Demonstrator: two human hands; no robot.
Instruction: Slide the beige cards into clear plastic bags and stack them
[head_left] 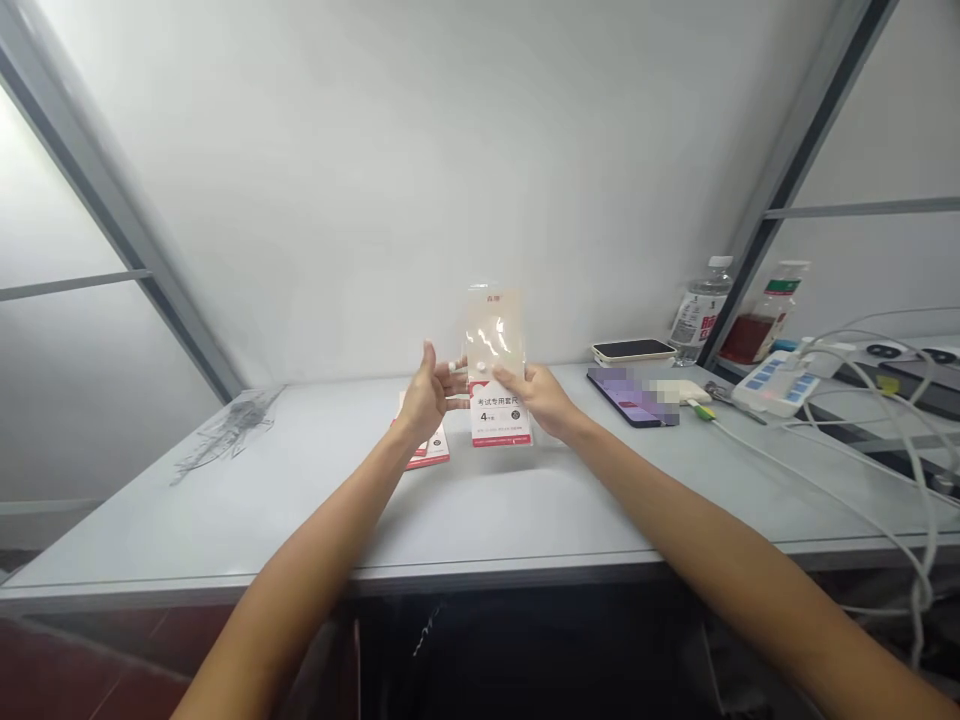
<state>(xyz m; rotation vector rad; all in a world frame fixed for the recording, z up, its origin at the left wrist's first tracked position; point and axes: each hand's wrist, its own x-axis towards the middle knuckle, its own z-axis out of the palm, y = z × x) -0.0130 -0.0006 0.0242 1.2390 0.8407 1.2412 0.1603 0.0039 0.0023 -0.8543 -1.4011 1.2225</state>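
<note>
My right hand point(544, 400) grips the right edge of a clear packet point(500, 415), thumb on its front. The packet is upright above the table, its white and red card printed as a ruler set. A glare on the plastic hides what is inside its upper part. My left hand point(428, 402) is open, fingers apart, at the packet's left edge; whether the fingertips touch it I cannot tell. Behind and below that hand, another white and red packet point(431, 455) lies on the table, partly covered by the hand.
The white table point(480, 520) meets a pale wall. Rightward lie a phone with a purple screen point(630, 397), another phone point(634, 350), a power strip point(776, 382) and trailing white cables point(810, 480). Two bottles, one clear point(701, 310), stand behind. Dark scribbled marks point(229, 432) lie leftward.
</note>
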